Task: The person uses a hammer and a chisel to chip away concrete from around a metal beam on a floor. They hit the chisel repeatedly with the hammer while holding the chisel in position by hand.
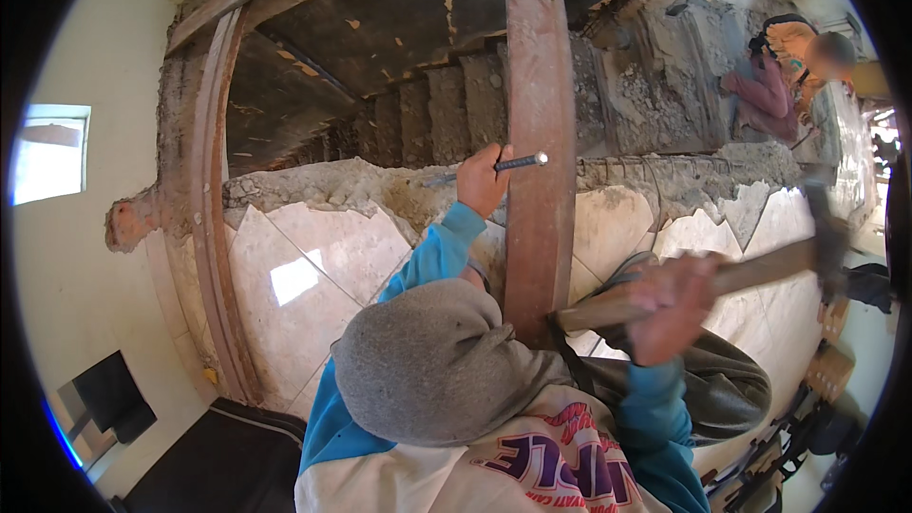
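Note:
My left hand is closed around a ribbed steel chisel. The chisel's bright blunt end points right, in front of the reddish-brown beam; its other end reaches left toward the broken concrete edge. In my closed right hand is the wooden handle of a sledgehammer. The dark hammer head is raised far out to the right, well apart from the chisel. Hand and hammer are smeared by motion.
Beyond the broken edge, a rough stairwell with concrete steps drops away. Cracked pale tiles lie before me. A second brown post stands left. Another person crouches among rubble at the far right. A black case lies lower left.

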A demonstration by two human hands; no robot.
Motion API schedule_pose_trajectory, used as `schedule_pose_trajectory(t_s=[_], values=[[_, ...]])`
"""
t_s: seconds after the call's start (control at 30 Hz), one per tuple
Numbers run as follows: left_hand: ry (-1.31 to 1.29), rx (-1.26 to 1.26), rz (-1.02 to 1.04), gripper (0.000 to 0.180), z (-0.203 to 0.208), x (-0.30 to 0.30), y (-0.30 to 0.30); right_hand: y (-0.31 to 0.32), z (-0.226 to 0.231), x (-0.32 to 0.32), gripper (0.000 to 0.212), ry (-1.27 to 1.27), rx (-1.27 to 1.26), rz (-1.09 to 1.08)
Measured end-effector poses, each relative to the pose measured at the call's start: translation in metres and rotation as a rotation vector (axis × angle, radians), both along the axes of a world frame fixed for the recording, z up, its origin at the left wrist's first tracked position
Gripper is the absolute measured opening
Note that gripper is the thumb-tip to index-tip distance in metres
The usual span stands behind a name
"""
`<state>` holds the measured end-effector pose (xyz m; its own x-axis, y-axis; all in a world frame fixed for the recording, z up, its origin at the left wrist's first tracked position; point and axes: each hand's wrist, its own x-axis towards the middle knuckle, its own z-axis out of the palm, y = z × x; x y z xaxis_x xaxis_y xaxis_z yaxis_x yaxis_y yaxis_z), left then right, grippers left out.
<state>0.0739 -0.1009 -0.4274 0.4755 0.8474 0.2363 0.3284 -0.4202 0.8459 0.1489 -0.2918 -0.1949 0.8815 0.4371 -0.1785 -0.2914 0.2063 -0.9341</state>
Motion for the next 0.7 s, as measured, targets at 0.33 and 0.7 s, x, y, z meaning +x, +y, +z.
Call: schedule_pose_trajectory(t_s=[0.33, 0.7], values=[[0.076, -0.026, -0.024, 0.039, 0.003, 0.000, 0.001, -0.018, -0.021, 0.033, 0.016, 0.129, -0.567, 0.287], [0.066, -0.007, 0.007, 0.039, -0.008, 0.002, 0.001, -0.004, -0.059, 0.006, 0.019, -0.120, -0.669, 0.671]])
